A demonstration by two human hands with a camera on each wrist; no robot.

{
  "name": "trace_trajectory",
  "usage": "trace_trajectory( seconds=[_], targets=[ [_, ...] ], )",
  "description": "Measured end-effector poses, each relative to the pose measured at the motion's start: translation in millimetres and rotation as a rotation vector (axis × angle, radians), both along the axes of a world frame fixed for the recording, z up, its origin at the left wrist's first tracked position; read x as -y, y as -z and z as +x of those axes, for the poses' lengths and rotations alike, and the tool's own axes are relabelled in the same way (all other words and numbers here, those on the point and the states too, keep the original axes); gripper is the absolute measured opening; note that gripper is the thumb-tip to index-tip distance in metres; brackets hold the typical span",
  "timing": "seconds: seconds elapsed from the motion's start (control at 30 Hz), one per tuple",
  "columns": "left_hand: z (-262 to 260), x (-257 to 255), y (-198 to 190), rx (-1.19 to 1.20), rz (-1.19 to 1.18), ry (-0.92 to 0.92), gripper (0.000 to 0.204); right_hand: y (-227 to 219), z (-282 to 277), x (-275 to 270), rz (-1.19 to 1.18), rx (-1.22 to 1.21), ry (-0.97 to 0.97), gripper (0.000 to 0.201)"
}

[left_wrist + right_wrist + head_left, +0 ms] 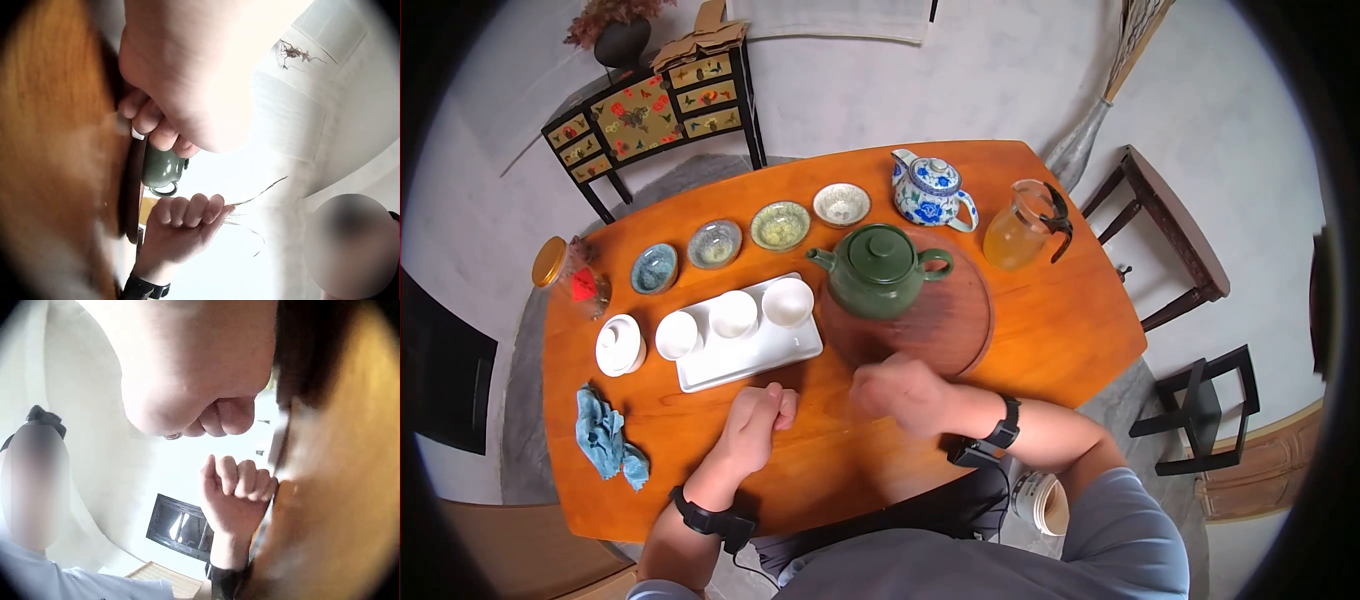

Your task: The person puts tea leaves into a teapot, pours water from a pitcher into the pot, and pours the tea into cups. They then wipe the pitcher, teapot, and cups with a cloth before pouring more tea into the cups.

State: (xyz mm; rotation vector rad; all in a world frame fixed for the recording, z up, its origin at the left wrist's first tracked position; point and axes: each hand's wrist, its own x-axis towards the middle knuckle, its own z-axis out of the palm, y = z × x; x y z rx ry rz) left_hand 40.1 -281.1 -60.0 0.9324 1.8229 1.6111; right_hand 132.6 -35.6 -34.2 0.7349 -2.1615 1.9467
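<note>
My left hand (753, 425), fingers curled in towards the palm and holding nothing, is over the table's near side below the white tray (750, 375). Three white cups (733, 314) stand along that tray. The right hand (903, 396) is likewise curled with nothing in it, near the front rim of the round wooden board (945, 335). On the board sits a lidded green teapot (878, 275), spout to the left and handle to the right. The left wrist view shows the right hand's folded fingers (187, 211); the right wrist view shows the left hand's fist (237, 487).
Small glazed bowls (780, 227) line the back, beside a blue-and-white teapot (933, 192) and a glass pitcher (1015, 235) of yellow liquid. At left are a lidded white bowl (620, 345), a gold-lidded jar (575, 275) and a blue cloth (605, 435).
</note>
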Motion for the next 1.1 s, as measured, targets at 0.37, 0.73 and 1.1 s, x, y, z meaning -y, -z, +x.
trace_trajectory(
  seconds=[0.37, 0.73, 1.1],
  targets=[
    [-1, -1, -6, 0.001, -0.106, -0.019, 0.056, -24, -45, -122, 0.425, -0.159, 0.817, 0.013],
    [-4, -2, 5, 0.109, -0.064, -0.029, 0.054, 1, -41, -140, -0.003, 0.416, 0.316, 0.033],
    [18, -39, -49, -0.016, -0.196, 0.031, 0.053, 15, -42, -125, 0.046, 0.261, 0.526, 0.032]
  ],
)
